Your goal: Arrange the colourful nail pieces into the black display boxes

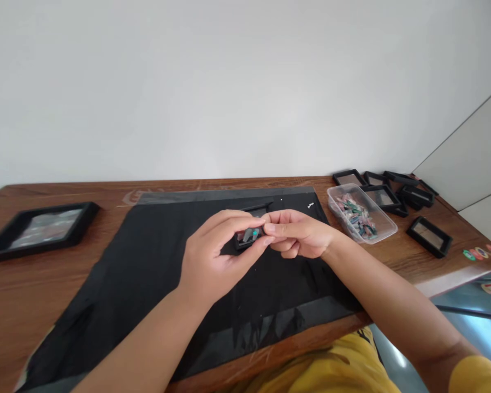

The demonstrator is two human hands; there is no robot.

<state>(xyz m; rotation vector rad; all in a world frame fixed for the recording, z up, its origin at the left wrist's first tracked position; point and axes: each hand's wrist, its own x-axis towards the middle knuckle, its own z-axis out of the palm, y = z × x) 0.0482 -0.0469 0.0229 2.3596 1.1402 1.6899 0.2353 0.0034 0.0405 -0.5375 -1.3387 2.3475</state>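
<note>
- Nearest you, your yellow clothing [335,365] shows below the near edge of the wooden counter [7,295], where a black sheet [147,273] is spread.
- Your left hand [216,251] is half curled, thumb and forefinger bowed with their tips nearly together; you cannot tell from here whether they pinch anything.
- Your right hand [298,234] meets those tips from the right, thumb pressed to bent forefinger, other fingers curled; anything in that pinch is hidden.
- The grey piece [247,237] with a teal spot shows through the gap in your left hand, left of your right fingertips, with a small black frame [237,247] around it, partly covered.
- Farther right stand a single black frame [429,236] and a clear tub [338,217] of colourful packets [355,215]; a larger frame [83,224] lies far left.
- Beyond the tub, more black frames [382,196] are heaped near the pale wall [245,93].
</note>
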